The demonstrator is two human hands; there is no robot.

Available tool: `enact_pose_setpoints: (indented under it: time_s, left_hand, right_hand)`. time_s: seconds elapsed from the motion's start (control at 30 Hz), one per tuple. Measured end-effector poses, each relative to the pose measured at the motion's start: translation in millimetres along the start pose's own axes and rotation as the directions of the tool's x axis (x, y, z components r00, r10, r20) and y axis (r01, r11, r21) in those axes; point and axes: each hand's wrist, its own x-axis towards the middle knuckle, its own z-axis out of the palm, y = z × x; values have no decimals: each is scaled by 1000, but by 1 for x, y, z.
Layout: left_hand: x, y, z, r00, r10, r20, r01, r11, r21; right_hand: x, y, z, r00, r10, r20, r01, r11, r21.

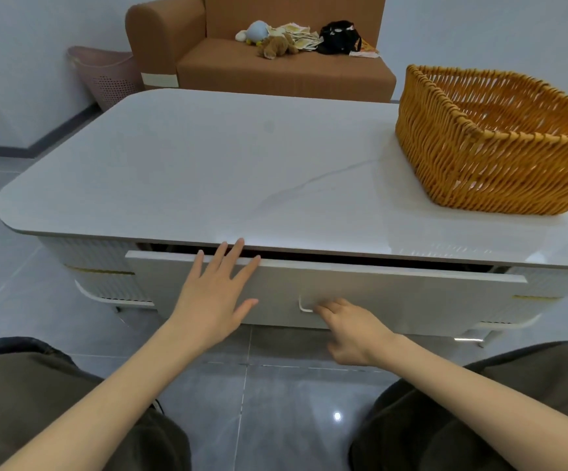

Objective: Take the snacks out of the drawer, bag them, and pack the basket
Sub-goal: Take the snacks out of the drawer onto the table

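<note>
table (207,164) | drawer (411,300) under the tabletop, slightly ajar | basket (462,171) on the table's right end | left hand (213,300) spread flat on the drawer front, below the table edge | right hand (353,329) curled round the handle (304,305)

No readable text, labels or numbers anywhere.

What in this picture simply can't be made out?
Head view, inside the drawer: only a dark slit shows under the tabletop, so no snacks are visible.
Head view, basket: cut off by the right edge; its near wall hides much of its floor.
Head view, handle: mostly covered by the right hand.
Head view, pale papers on the sofa: too small to identify.
</note>
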Motion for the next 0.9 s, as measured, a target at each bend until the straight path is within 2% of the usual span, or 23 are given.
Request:
enact_pose_setpoints:
  time_s: [0.1,0.2,0.27,0.3,0.37,0.43,0.53,0.67,0.9]
  left_hand:
    - [-5,5,-4,999,14,30,-14,1000,-4]
    - [-7,14,-13,999,34,-2,-34,996,-87]
    - [-4,17,-18,998,51,-36,-55,993,-106]
    - [-3,19,-21,999,44,-30,-47,991,-122]
    - [-1,19,-22,999,38,-3,-38,985,-166]
    - [0,17,-22,999,49,20,-43,974,-221]
    - [3,13,-23,995,52,84,-30,969,-243]
    - [5,12,-19,989,50,138,-25,984,-179]
    - [9,20,-14,933,119,339,-56,980,-189]
  right_hand:
    - [-16,-11,-1,996,-83,-28,81,994,-74]
    - [-31,-28,-20,920,-225,-322,223,974,-43]
    - [-36,-31,-33,829,-238,-505,260,965,-29]
    - [-37,-31,-39,811,-217,-544,246,969,-20]
    - [-40,-25,-44,846,-125,-518,182,981,62]
    - [-42,-18,-41,905,-63,-420,129,983,131]
    - [-42,-16,-38,913,-80,-400,147,979,139]
    - [-39,-19,-40,927,-57,-370,113,985,130]
    - [-17,-9,-39,991,35,-128,13,935,354]
